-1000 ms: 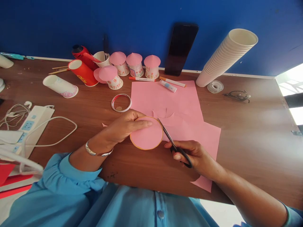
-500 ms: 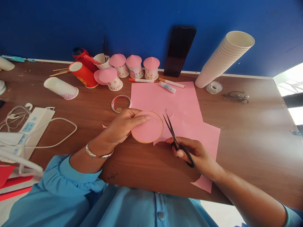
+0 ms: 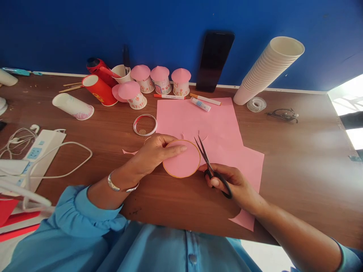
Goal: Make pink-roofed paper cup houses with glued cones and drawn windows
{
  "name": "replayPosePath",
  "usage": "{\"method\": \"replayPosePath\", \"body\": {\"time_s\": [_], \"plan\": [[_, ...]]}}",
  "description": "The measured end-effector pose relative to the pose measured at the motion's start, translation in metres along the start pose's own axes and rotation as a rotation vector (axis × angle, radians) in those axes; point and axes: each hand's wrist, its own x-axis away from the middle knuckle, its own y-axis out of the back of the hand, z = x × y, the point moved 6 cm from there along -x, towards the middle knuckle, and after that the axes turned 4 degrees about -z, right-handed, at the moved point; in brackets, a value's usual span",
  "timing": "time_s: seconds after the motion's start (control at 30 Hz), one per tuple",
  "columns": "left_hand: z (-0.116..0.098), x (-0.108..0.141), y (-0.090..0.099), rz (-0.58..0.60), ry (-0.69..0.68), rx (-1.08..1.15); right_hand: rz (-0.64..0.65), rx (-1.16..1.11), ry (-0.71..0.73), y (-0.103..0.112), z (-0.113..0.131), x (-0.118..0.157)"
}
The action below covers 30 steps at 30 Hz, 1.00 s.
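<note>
The left hand [image 3: 155,153] holds the pink paper circle [image 3: 181,162] above the table [image 3: 159,200], and because this paper looks light and easy to bend, a soft pinch near its edge should be enough.

Scissors [image 3: 210,164] in right hand [image 3: 229,182]: metal blades, glossy. Left hand [image 3: 161,150]: 1 paper disc [image 3: 182,160] (matt, smooth).

Disc [image 3: 181,162] left of scissors [image 3: 207,160]; glue tube [image 3: 200,104] behind, on paper [image 3: 181,117].
</note>
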Motion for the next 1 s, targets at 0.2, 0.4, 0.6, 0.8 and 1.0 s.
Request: {"method": "replayPosePath", "body": {"time_s": [0.2, 0.4, 0.6, 0.8, 1.0], "plan": [[0.005, -0.004, 0.001, -0.079, -0.044, -0.024, 0.008, -0.002, 0.012, -0.001, 0.004, 0.000], [0.009, -0.006, 0.002, -0.110, -0.059, 0.054, 0.018, 0.008, 0.015, 0.000, 0.003, -0.001], [0.003, -0.011, 0.011, -0.209, -0.106, 0.138, -0.031, 0.051, -0.008, 0.003, -0.001, 0.000], [0.004, -0.026, 0.039, -0.423, -0.168, 0.392, -0.144, 0.199, 0.089, 0.010, -0.002, 0.001], [0.008, -0.033, 0.047, -0.457, -0.183, 0.446, -0.274, 0.875, 0.525, 0.011, 0.019, 0.011]]}}
